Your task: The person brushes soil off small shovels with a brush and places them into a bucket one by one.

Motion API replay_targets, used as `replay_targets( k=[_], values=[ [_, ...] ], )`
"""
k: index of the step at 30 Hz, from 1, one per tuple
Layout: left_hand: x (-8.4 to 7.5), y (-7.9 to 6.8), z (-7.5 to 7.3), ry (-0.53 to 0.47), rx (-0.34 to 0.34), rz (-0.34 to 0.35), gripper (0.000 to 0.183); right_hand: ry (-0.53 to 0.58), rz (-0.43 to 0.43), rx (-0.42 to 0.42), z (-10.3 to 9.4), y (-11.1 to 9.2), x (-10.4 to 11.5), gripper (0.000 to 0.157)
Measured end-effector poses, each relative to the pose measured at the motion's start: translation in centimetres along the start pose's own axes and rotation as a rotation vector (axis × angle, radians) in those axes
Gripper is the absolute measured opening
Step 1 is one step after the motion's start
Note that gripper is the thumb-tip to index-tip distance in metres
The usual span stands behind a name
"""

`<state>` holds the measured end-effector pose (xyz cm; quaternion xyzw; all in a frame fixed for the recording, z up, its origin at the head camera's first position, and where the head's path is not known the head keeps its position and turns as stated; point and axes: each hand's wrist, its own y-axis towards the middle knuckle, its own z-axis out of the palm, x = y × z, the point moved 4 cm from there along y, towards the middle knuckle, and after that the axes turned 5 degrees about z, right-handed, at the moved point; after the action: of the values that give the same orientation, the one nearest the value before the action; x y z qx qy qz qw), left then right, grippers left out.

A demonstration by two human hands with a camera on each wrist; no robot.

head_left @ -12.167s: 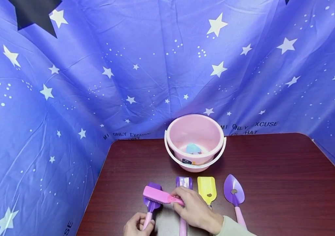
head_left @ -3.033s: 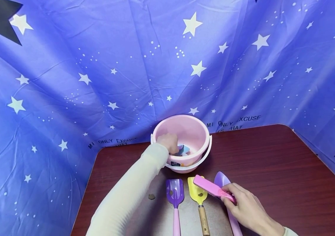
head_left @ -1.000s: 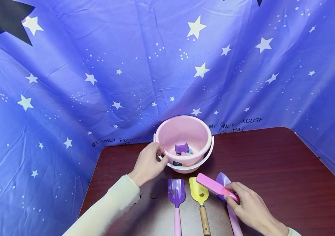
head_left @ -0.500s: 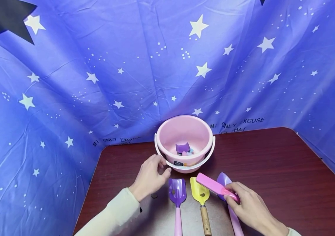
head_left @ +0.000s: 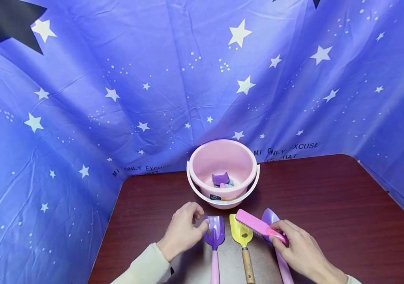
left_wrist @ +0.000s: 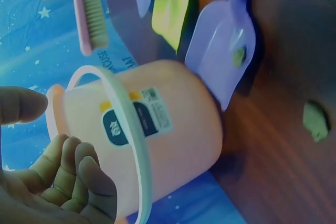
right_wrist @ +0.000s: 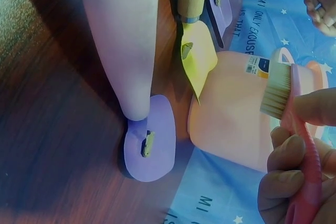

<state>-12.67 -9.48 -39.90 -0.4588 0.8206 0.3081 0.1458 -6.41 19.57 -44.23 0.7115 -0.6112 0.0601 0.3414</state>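
Observation:
My left hand (head_left: 184,228) holds nothing; its fingers are loosely bent, with the thumb apart from them (left_wrist: 63,182). It is beside the blade of a purple shovel (head_left: 217,234) with a pink handle. My right hand (head_left: 301,246) grips a pink brush (head_left: 253,221) by its handle, bristles (right_wrist: 276,92) showing in the right wrist view. The brush head overlaps a yellow shovel (head_left: 235,230) with a wooden handle. A pointed purple trowel (head_left: 268,215) lies partly behind brush and hand. Small greenish-brown lumps (right_wrist: 148,144) lie on the blades.
Behind the shovels stands a pink bucket (head_left: 219,156), its white handle lowered in front. Inside lie a two-pointed purple piece (head_left: 220,179) and light-blue and pink bits. A loose lump (left_wrist: 315,120) lies on the table. A starry blue curtain (head_left: 166,102) borders the back.
A purple shovel formerly in my left hand has left the table; a purple piece now shows in the bucket. My left hand has come down from the bucket rim; the brush hand stays put lately.

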Motion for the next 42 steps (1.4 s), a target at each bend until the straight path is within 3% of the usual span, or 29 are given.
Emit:
replay_targets(
  k=[16, 27, 33, 42],
  values=[
    [0.8, -4.6, 3.3, -0.039, 0.011, -0.077, 0.019, -0.004, 0.000, 0.006, 0.1, 0.0, 0.1, 0.032],
    [1.3, -6.9, 6.0, -0.155, 0.099, -0.218, 0.019, 0.005, 0.001, 0.021, 0.4, 0.1, 0.3, 0.031],
    [1.6, -7.8, 6.9, -0.169, 0.126, -0.290, 0.020, 0.007, 0.000, 0.011, 0.4, 0.1, 0.2, 0.032],
    [1.8, -8.4, 7.9, -0.143, 0.115, -0.341, 0.026, 0.006, 0.014, 0.014, 0.5, 0.0, 0.1, 0.032]
  ],
)
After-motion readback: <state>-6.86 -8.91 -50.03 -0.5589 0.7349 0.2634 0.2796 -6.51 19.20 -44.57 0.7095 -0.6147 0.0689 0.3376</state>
